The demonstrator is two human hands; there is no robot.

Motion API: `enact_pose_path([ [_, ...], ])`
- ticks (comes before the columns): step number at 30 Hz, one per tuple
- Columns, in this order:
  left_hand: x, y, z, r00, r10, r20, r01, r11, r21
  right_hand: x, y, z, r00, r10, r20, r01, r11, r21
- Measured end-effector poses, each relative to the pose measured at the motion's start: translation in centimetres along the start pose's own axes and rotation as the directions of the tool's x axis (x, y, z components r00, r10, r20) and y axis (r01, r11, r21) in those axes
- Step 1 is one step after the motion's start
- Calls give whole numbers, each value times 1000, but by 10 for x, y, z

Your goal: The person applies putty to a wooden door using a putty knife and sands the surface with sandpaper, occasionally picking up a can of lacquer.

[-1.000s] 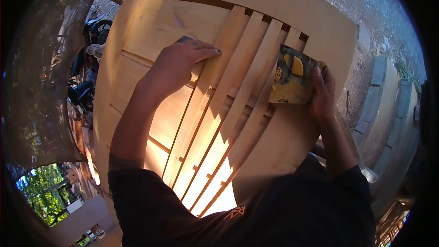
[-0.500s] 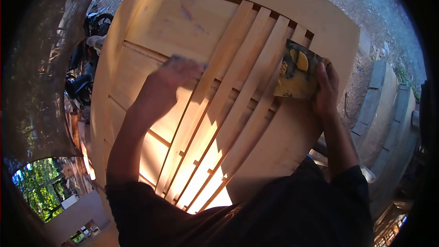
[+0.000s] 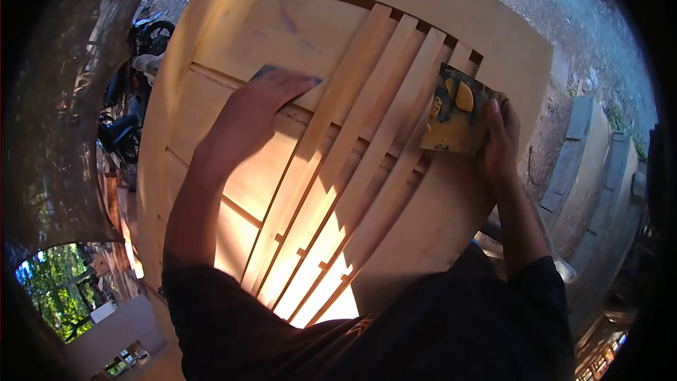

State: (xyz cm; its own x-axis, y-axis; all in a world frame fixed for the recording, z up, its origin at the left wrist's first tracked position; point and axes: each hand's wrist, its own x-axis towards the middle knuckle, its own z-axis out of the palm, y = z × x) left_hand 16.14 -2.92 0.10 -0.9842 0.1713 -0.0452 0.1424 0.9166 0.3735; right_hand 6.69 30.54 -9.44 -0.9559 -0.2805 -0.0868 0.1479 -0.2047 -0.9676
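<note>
In the head view, my left hand (image 3: pixel 264 102) is closed over a thin, dark, flat putty scraper (image 3: pixel 306 83), mostly hidden beneath the fingers. It is over a groove in a pale wooden door (image 3: pixel 296 25), left of several raised slats (image 3: pixel 361 74). My right hand (image 3: pixel 501 137) grips the right edge of a small square board (image 3: pixel 455 130). Dark stains and yellow smears cover that board, and lumps of yellow putty (image 3: pixel 464 97) sit on it. The board is held above the right ends of the slats.
Other wooden panels (image 3: pixel 570 159) lie on the ground at the right. A motorbike (image 3: pixel 120 134) stands beyond the door's left side. Dark netting (image 3: pixel 56 113) hangs at far left. Strong sunlight falls on the near part of the slats.
My left hand has shifted slightly up and left along the groove, with the scraper edge now sharper in view. My right hand and the putty board have barely moved.
</note>
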Motion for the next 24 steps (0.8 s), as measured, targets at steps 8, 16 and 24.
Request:
enact_pose_path([
  [8, 24, -18, 15, 979, 100, 177, -96, 995, -32, 3, 2, 6, 999, -19, -37, 21, 998, 52],
  [16, -75, 20, -10, 952, -68, 299, 153, 951, -268, 3, 1, 0, 999, 39, 4, -39, 999, 32],
  [24, -77, 81, 10, 912, -398, 102, 128, 41, -991, -48, -28, 31, 983, 186, 6, -178, 928, 328],
])
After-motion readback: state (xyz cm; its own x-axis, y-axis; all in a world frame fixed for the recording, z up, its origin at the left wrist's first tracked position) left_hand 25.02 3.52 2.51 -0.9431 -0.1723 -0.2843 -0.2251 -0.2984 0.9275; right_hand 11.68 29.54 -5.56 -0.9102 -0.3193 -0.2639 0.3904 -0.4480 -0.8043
